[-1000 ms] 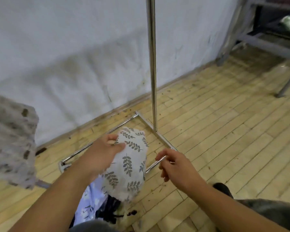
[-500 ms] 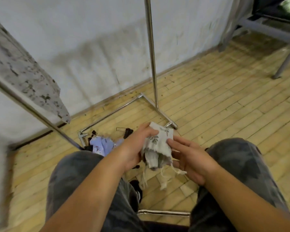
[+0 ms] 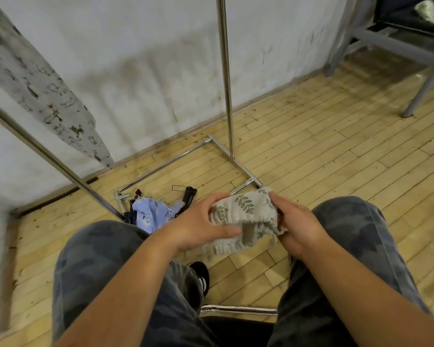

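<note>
Now, a leaf-print cloth (image 3: 246, 211) held taut between the knees.
The left hand (image 3: 201, 221) and right hand (image 3: 296, 226) each pinch one end of its gathered edge, fingers curled, probably to spread the opening for hanging. Beyond, on the floor, a blue garment (image 3: 152, 214) lies among black hangers (image 3: 189, 195); farther off stands the rack pole (image 3: 226, 83).

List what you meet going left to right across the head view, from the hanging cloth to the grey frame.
hanging speckled cloth → blue garment on the floor → left hand → leaf-print cloth, gripped by both hands → right hand → grey metal frame
</note>
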{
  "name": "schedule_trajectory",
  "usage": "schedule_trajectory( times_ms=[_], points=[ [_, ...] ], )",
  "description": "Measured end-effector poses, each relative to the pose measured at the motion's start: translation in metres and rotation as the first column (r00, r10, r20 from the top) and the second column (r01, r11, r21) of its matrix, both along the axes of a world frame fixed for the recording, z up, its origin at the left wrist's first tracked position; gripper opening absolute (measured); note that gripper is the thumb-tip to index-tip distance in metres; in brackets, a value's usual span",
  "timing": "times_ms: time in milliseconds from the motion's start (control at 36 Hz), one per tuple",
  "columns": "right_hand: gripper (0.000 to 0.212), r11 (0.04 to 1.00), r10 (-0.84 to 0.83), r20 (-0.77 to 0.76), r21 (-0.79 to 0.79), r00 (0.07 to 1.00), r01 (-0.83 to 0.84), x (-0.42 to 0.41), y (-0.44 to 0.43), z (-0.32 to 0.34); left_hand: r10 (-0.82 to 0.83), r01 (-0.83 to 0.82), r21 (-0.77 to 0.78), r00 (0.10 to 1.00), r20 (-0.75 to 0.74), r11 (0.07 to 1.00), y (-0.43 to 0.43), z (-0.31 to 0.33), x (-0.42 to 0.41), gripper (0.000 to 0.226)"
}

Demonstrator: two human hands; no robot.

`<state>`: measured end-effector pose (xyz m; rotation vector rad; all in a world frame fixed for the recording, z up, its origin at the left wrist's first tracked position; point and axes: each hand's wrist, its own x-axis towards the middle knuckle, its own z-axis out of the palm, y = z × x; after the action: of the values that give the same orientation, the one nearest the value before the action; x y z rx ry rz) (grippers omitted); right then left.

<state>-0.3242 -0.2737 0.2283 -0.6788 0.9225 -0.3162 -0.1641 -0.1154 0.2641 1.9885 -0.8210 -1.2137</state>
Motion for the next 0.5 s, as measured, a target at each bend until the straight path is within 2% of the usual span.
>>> schedule_trajectory(
  times_ms=[28, 83, 194, 306, 500],
  points=[
    [0.028, 1.000, -0.013, 0.002, 0.013, 1.000, 0.013, 0.000, -0.001, 0.000, -0.015, 0.014, 0.008, 0.999, 0.047, 1.000, 0.002, -0.004, 0.000, 0.078],
    [0.027, 1.000, -0.021, -0.012, -0.004, 1.000, 0.020, 0.000, -0.002, -0.001, 0.047, -0.048, 0.005, 0.991, 0.125, 0.999, 0.003, -0.009, 0.001, 0.061],
    [0.020, 0.991, -0.021, -0.103, -0.131, 0.994, 0.007, 0.002, -0.001, -0.004, 0.324, -0.323, -0.044, 0.918, 0.229, 0.945, 0.005, -0.008, 0.011, 0.024],
    [0.013, 0.979, -0.017, -0.172, -0.202, 0.985, -0.018, 0.004, 0.002, -0.004, 0.447, -0.430, -0.129, 0.878, 0.170, 0.894, 0.005, -0.014, 0.018, 0.018],
    [0.017, 0.978, -0.031, -0.251, -0.208, 0.968, -0.023, 0.007, -0.002, -0.014, 0.601, -0.559, -0.225, 0.768, 0.222, 0.798, 0.005, -0.010, 0.029, 0.012]
  ],
)
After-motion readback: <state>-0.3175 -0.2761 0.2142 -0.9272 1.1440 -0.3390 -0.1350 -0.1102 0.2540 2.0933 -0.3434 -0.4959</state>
